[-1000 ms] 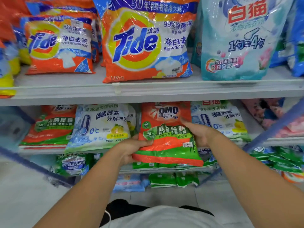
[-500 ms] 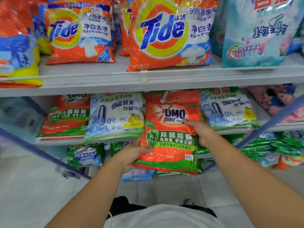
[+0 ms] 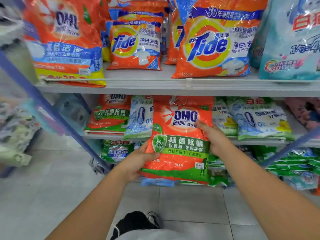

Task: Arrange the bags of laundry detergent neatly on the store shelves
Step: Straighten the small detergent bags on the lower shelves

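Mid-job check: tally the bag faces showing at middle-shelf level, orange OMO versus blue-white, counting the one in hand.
Orange OMO bags: 2, one lying at left, plus the held bag between left hand and right hand
Blue-white bags: 3
Total: 5

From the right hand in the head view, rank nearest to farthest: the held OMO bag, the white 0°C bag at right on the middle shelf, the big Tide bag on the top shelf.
From the right hand:
1. Held OMO bag, gripped at its right edge.
2. White 0°C bag, just right, middle shelf.
3. Big Tide bag, above, top shelf.
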`<state>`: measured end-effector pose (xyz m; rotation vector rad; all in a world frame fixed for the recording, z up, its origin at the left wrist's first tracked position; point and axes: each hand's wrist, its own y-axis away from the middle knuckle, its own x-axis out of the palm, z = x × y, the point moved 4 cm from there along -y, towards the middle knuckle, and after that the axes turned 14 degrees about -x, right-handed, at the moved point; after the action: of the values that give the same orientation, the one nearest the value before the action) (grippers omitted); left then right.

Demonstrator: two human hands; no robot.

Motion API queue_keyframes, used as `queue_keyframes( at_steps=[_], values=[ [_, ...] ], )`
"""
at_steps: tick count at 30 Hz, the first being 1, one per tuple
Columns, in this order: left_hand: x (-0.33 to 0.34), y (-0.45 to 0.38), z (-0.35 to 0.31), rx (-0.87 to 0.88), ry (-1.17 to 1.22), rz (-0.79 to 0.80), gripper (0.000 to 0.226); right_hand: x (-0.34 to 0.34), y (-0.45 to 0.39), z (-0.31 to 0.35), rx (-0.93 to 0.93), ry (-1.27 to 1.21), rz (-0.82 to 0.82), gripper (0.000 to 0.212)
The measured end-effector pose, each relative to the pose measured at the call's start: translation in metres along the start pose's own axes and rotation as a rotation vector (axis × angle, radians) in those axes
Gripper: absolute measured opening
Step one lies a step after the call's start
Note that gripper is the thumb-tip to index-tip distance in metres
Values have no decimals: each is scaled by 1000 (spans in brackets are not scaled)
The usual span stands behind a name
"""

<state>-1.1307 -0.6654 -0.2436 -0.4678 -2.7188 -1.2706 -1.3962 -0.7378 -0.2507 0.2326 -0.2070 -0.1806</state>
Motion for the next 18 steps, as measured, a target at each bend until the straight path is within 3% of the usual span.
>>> queue_keyframes(
  at_steps=[3,6,11,16,18],
  values=[
    [-29,21,7,8,15,-54,54,35,5,-9,21,8,37,57],
    [-66,37,9,35,34,-100,57,75,4,-19,18,9,82,39],
    [-140,42,6,94,59,-135,58,151,-15,-32,0,38,134,55],
    [-222,36,-18,113,98,-185,47,239,-41,-42,39,44,138,35],
    [-256,27,-29,124,85,-221,44,269,-57,-46,8,48,132,40]
  ],
)
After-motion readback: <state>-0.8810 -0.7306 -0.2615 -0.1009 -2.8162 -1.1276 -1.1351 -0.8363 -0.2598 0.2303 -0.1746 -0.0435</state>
